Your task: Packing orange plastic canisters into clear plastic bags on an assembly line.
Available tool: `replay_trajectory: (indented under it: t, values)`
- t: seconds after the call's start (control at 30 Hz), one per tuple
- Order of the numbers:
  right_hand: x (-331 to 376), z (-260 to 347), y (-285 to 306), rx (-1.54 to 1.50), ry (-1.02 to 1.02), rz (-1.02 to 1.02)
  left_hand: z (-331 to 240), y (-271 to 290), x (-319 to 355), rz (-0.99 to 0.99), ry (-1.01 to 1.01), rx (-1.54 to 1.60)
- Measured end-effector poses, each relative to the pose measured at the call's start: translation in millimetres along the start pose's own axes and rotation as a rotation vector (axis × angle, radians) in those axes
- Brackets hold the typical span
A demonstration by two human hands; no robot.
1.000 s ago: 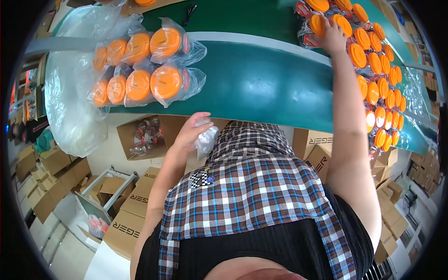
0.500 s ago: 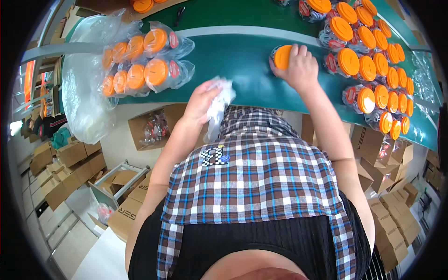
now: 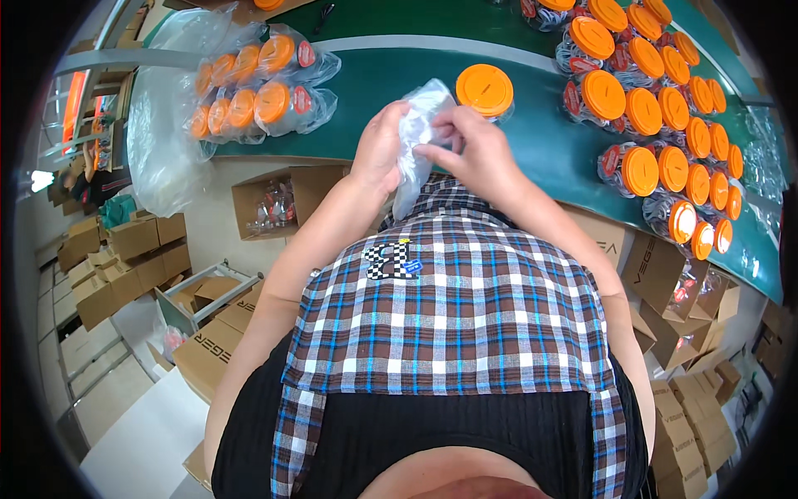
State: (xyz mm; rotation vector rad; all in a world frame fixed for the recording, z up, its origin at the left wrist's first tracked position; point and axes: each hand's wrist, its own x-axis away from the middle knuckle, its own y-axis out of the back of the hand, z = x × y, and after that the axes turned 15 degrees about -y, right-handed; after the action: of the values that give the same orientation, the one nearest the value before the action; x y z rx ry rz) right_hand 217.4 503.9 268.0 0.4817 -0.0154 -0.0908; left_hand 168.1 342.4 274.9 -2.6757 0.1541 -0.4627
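Observation:
My left hand [image 3: 381, 148] is closed around a crumpled clear plastic bag [image 3: 422, 112] in front of my apron, at the table's near edge. My right hand [image 3: 478, 154] is at the bag's right side, its thumb and bent fingers apart with a gap between them. The fingertips lie against or just over the plastic; whether they touch it is hard to tell. Just beyond my right hand, a clear jar with an orange screw lid [image 3: 485, 90] stands upright on the green table [image 3: 374, 91].
Several orange-lidded jars [image 3: 603, 94] stand in rows at the right. Bagged jars [image 3: 273, 102] form two rows at the left, beside a pile of clear bags [image 3: 158, 150]. An open cardboard box [image 3: 312, 195] sits under the table's edge; more cartons [image 3: 212, 358] are on both sides.
My right hand has let go of the jar, which now stands nearer the middle, and has moved left to the bag. My left hand has raised the bag slightly to the right.

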Motion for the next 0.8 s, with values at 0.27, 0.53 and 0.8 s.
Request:
replay_trajectory:
  t: [0.27, 0.53, 0.8]
  values:
    - [-0.3, -3.7, 8.7, -0.575, -0.405, 0.298, 4.0, -11.9, 16.2, 0.014, -0.197, -0.258]
    - [-11.2, 5.7, -2.2, -1.064, -0.565, 0.412, -4.8, 1.1, 18.3, 0.098, -0.221, -0.170]
    - [-17.7, 27.3, -26.0, -0.779, -0.472, 0.341, -20.8, 34.0, 14.5, 0.077, -0.176, 0.001]
